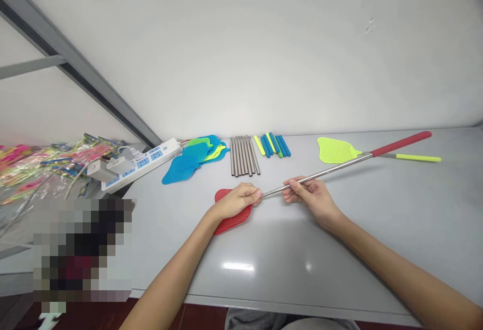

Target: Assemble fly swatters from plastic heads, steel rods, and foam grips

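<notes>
A fly swatter [339, 170] with a red handle grip and a long metal rod is held slanting over the table, its rod drawn out. My left hand [243, 199] is closed around the neck where the red perforated head [230, 223] joins the rod, covering that joint. Farther along, my right hand [309, 196] pinches the metal rod between thumb and fingers. Behind the rod, a yellow-green fly swatter [335, 150] lies on the table, its yellow handle [418, 158] pointing right.
Along the back lie blue and yellow-green swatter heads [188, 161], a row of metal rods [243, 156], and blue and yellow grips [271, 145]. A white power strip [141, 164] with plugs stands at left, beside plastic-wrapped items [90, 154]. The grey table [279, 269] meets a wall.
</notes>
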Demonstrator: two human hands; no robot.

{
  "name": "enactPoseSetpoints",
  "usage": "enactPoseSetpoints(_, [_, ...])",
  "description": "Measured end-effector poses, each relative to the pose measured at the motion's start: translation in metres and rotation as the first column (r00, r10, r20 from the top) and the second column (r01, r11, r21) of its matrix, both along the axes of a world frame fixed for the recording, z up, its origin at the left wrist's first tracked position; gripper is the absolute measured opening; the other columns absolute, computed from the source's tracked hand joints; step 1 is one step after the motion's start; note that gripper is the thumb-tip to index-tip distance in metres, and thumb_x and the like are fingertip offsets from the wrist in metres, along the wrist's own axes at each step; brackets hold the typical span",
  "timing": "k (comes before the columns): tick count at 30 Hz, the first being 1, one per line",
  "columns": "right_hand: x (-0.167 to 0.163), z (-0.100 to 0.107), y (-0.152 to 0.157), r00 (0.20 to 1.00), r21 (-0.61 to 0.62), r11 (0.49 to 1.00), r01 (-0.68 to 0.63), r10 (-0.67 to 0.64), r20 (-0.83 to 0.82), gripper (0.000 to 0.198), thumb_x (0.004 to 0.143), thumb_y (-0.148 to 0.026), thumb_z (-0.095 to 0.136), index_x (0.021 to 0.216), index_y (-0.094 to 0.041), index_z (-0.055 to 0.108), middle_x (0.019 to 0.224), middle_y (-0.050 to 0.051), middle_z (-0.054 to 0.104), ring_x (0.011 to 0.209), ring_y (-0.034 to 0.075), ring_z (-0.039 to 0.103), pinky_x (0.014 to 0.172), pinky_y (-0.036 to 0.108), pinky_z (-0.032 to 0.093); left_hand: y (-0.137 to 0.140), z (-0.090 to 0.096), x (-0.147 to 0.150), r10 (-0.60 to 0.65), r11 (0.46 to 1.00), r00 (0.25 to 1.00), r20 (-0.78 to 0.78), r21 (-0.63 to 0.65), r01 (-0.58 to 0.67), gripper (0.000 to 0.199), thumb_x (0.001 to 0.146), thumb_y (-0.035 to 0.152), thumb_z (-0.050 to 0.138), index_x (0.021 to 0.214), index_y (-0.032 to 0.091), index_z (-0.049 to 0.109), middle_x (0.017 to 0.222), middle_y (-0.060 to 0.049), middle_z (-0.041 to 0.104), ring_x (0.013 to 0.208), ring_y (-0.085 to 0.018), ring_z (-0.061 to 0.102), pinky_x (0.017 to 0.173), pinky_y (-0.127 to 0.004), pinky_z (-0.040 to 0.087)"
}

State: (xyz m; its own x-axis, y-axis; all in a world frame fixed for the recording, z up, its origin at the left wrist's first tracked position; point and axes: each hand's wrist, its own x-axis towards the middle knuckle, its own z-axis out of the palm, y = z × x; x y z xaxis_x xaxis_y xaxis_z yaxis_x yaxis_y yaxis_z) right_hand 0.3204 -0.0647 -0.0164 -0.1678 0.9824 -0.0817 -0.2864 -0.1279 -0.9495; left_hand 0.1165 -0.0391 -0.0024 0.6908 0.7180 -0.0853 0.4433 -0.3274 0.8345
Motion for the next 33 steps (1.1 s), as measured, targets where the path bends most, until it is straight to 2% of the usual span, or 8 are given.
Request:
enactPoseSetpoints(13, [-0.008,-0.002,-0.002,0.999,-0.025,0.999,-0.03,0.03,-0.012,0.024,0.067,-0.034,0.06,0.077,-0.012,0.06,0.063,0.006,0.063,0.058,0.015,0.059,0.063,0.033,0.051,-0.002,0.001,0.003,0.017,0.998,0.997,-0.072,0.064,-0.012,0.041,0.084,0.038,0.026,0.053,0.016,0.041,0.057,0.002,0.04,0.064,-0.011,0.04,0.066,-0.022,0.034])
enactPoseSetpoints(24, [-0.011,-0.004,-0.002,0.998,-0.032,0.997,-0.064,0.063,-0.011,0.025,0.067,-0.034,0.06,0.078,-0.011,0.06,0.062,0.005,0.062,0.06,0.016,0.06,0.064,0.034,0.051,-0.003,0.001,0.006,0.021,0.997,0.997,-0.07,0.079,-0.015,0.04,0.084,0.037,0.025,0.052,0.016,0.04,0.055,0.002,0.04,0.063,-0.011,0.039,0.068,-0.024,0.033])
enactPoseSetpoints(28, [-0.011,-0.003,-0.003,0.998,-0.021,0.997,-0.069,0.069,-0.014,0.025,0.067,-0.034,0.06,0.078,-0.011,0.06,0.062,0.006,0.062,0.061,0.017,0.061,0.064,0.035,0.052,-0.003,0.0,0.007,0.016,0.999,0.999,-0.028,0.035,-0.015,0.039,0.083,0.037,0.027,0.052,0.016,0.039,0.054,0.003,0.038,0.058,-0.01,0.037,0.063,-0.023,0.033])
enactPoseSetpoints(33, [-0.011,0.001,-0.004,0.998,-0.027,0.998,-0.058,0.058,0.004,0.026,0.066,-0.035,0.061,0.078,-0.012,0.062,0.065,0.007,0.064,0.061,0.018,0.061,0.064,0.035,0.051,-0.001,0.002,0.008,-0.001,0.991,0.998,0.055,-0.137,0.009,0.037,0.082,0.039,0.03,0.053,0.016,0.038,0.053,0.004,0.034,0.053,-0.009,0.033,0.055,-0.022,0.03])
